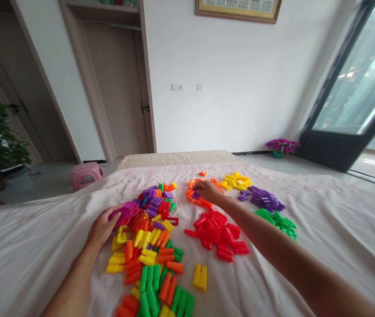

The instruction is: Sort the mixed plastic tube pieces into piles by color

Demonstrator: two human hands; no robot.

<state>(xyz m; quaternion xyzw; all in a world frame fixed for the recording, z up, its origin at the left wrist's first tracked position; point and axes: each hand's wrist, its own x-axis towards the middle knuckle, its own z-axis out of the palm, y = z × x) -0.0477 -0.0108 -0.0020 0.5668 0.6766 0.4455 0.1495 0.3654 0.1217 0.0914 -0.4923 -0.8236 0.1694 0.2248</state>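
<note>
My left hand [104, 224] grips a magenta flower-shaped plastic piece [128, 212] at the left edge of a mixed heap of toy building blocks [152, 235]. Yellow, orange, green, red and purple blocks, mostly like joined tubes, make up this heap. Farther off, my right hand [209, 191] reaches over a group of orange blocks [202, 202]. Its fingers are closed, with a small purple block [195, 195] showing at the fingertips. Below that forearm lies a pile of red blocks [213, 231]. A yellow block [200, 277] rests apart near the front.
Right of my right hand are piles of yellow blocks [236, 180], purple blocks [266, 199] and green blocks [280, 223]. Everything lies on a pale, wrinkled cloth [58, 237]. A pink stool [87, 175] stands on the floor to the left, before a closed door [116, 88].
</note>
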